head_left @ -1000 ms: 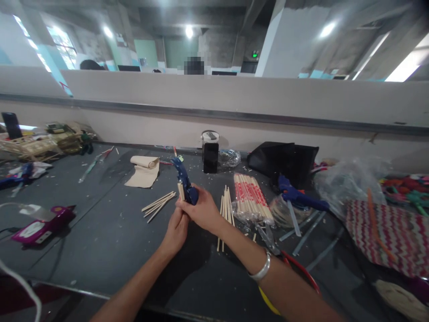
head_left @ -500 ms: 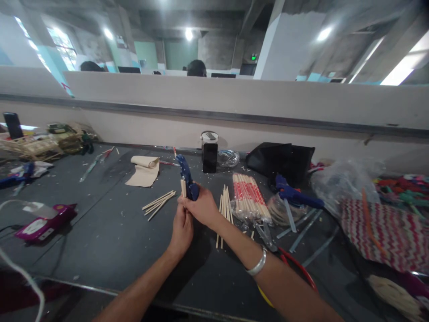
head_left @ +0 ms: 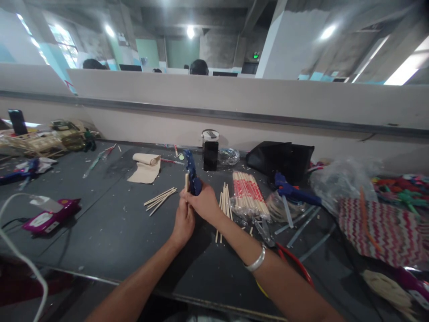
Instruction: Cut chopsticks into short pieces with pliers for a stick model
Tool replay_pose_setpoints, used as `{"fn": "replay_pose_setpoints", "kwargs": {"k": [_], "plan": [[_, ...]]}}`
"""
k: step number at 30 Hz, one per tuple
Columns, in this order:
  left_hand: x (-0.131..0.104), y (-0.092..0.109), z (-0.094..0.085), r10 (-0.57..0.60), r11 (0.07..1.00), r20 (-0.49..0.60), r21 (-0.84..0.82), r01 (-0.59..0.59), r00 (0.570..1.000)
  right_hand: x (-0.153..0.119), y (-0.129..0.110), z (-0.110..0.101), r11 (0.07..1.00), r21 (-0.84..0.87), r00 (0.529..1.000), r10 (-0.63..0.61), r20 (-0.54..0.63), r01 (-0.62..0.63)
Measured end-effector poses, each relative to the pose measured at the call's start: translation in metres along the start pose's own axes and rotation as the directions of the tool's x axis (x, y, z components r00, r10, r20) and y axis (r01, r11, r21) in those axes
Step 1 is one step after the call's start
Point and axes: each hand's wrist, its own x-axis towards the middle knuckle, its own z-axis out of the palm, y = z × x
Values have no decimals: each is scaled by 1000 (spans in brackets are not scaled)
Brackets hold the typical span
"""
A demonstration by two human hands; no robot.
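My left hand [head_left: 184, 222] and my right hand [head_left: 205, 204] meet above the middle of the dark table. My left hand is closed around the lower part of several pale wooden sticks [head_left: 187, 182], whose tops stand upright above the fingers. A dark blue, curved piece with white specks [head_left: 192, 172] rises close against the sticks; its exact kind is unclear. My right hand closes at its base, with the thumb reaching across to the sticks. Fingers hide the lower ends of both. Loose wooden sticks [head_left: 160, 200] lie to the left, and more sticks [head_left: 224, 206] lie beside my right forearm.
A wrapped stick bundle [head_left: 248, 192], a blue glue gun [head_left: 295, 192] and red-handled pliers [head_left: 295, 264] lie to the right. Behind stand a phone [head_left: 211, 156] and a paper roll [head_left: 146, 168]. A purple device [head_left: 52, 215] sits left, with a white cable.
The sticks and blue piece have tilted slightly and moved a little to the right. My right thumb now covers more of the sticks' lower part. The view has shifted slightly.
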Motion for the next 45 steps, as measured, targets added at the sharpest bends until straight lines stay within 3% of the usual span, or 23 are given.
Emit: {"fn": "replay_pose_setpoints", "kwargs": {"k": [5,9,15,23,27,32,37,41,45], "plan": [[7,3,-13,-127,983,-56,129,133,990,-14,1,-19,946,293,989,146,-8,-137],[4,-2,-21,-144,975,22,173,138,989,-37,8,-32,893,400,974,228,-7,-207],[6,-7,-22,-138,980,20,147,134,990,-70,14,-44,882,363,947,320,0,-299],[4,-14,-22,-134,984,14,118,131,991,-96,19,-51,869,353,934,355,45,-348],[3,-12,-22,-124,986,44,115,118,991,-102,21,-55,865,348,929,366,54,-362],[1,-7,-22,-132,985,7,112,131,991,-107,26,-59,860,343,922,383,57,-378],[1,-5,-24,-170,973,76,173,155,983,-110,30,-59,855,336,914,401,58,-396],[2,-3,-28,-195,976,16,105,192,981,-111,32,-59,837,360,905,422,53,-411],[1,-4,-30,-181,982,65,69,177,981,-114,33,-60,836,369,906,420,49,-407]]}}
